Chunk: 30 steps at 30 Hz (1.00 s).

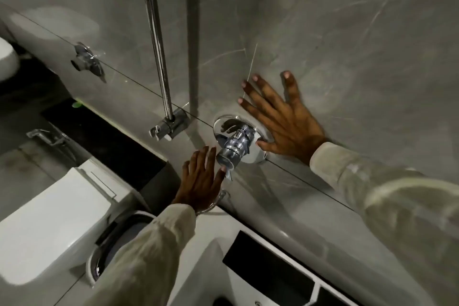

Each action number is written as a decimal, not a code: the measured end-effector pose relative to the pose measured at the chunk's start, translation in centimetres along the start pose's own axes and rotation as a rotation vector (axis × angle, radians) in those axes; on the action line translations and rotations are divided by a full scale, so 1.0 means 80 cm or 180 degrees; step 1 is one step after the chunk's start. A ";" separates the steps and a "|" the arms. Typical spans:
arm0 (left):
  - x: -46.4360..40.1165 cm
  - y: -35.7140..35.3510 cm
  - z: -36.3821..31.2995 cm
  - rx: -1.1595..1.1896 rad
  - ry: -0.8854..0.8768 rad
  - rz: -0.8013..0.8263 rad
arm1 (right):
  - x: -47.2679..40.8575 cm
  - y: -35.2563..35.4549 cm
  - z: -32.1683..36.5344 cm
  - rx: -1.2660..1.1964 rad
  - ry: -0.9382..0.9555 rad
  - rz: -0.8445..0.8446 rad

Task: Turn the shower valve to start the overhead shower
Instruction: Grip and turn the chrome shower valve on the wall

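The chrome shower valve sticks out of a round plate on the grey marble wall, its lever pointing down and toward me. My left hand is just below-left of the valve, fingers spread, with the thumb tip touching the lever's lower end. My right hand lies flat on the wall to the right of the valve, fingers apart, thumb resting on the plate's rim. Neither hand grips anything. No water is visible.
A chrome riser pipe runs up the wall from a bracket left of the valve. A second chrome fitting sits further left. A white toilet cistern and a white appliance stand below.
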<state>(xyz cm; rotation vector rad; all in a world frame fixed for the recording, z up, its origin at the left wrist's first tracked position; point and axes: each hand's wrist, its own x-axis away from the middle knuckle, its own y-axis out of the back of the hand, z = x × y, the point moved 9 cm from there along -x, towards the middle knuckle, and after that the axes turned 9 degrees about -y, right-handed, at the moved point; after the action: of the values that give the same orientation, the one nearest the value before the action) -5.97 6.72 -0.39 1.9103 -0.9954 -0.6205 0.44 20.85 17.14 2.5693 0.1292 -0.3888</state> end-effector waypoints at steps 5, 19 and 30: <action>-0.009 -0.018 0.000 0.0585 -0.0008 -0.0127 | -0.002 -0.004 0.003 0.0096 -0.0023 -0.0156; -0.018 -0.016 0.003 0.2193 0.0528 -0.0200 | -0.004 -0.011 0.005 0.0125 0.0014 -0.0250; -0.019 0.011 -0.008 0.1482 0.0171 -0.0372 | -0.005 -0.009 0.008 0.0122 -0.0014 -0.0298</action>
<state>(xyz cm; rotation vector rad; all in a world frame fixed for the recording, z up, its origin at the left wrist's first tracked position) -6.69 8.02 0.72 2.3932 -1.0657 -0.4227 -0.19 21.09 16.37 2.6066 0.2432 -0.4358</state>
